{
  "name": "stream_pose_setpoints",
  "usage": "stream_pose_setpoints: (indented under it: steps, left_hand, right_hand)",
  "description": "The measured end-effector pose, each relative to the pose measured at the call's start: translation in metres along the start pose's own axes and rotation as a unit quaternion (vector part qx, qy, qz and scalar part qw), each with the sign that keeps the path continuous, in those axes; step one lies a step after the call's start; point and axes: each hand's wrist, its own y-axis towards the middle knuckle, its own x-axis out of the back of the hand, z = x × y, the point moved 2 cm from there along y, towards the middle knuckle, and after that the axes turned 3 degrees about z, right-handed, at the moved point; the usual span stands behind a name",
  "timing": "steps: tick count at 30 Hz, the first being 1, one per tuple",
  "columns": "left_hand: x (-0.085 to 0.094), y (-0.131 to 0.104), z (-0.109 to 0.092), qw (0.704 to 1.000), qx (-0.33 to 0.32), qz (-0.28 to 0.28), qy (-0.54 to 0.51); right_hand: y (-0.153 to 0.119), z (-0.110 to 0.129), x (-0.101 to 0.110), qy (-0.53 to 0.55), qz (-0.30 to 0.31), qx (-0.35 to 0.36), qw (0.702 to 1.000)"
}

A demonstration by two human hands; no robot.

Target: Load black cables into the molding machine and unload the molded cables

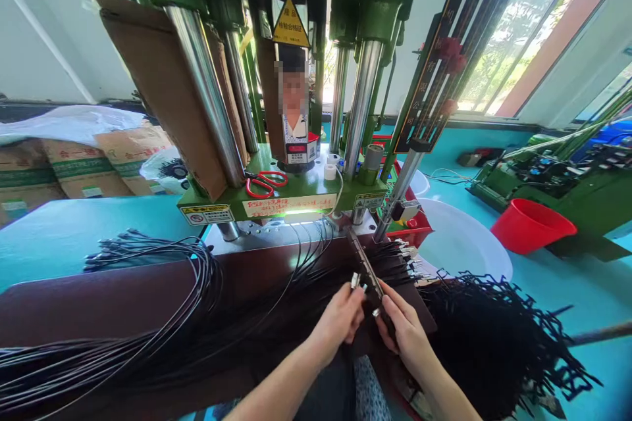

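My left hand (340, 312) is closed around small silver metal connectors (355, 280) that stick out past the fingertips. Close beside it, my right hand (405, 329) grips the near end of a long narrow metal bar (364, 260) with notches along it. Another small silver connector (376, 312) shows at the right thumb and fingers. The bar's far end reaches the silver plate (257, 235) under the green press. Thin black cables (296, 283) run across the brown worktop (89, 306) below and left of my hands. Cable ends with silver connectors (407, 260) lie just beyond the bar.
The green press (306, 194) stands ahead, with red-handled scissors (266, 184) on its ledge. Bundled black cables (153, 247) lie at left. A pile of black moulded strips (494, 322) sits at right, near a white tub (459, 237) and a red bucket (533, 227).
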Motion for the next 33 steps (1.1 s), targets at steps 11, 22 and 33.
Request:
stream_pose_setpoints:
  steps: [11,22,33]
  left_hand:
    - [-0.003,0.008,0.004,0.988,-0.040,-0.072,0.129]
    - [0.005,0.006,-0.002,0.997,-0.034,-0.051,0.049]
    - [0.011,0.021,0.004,0.988,-0.050,-0.066,0.128]
  right_hand:
    - [0.000,0.002,0.002,0.021,0.002,-0.021,1.000]
    - [0.001,-0.001,0.001,-0.018,0.021,0.004,1.000]
    - [0.001,0.001,0.005,0.002,0.028,-0.023,0.999]
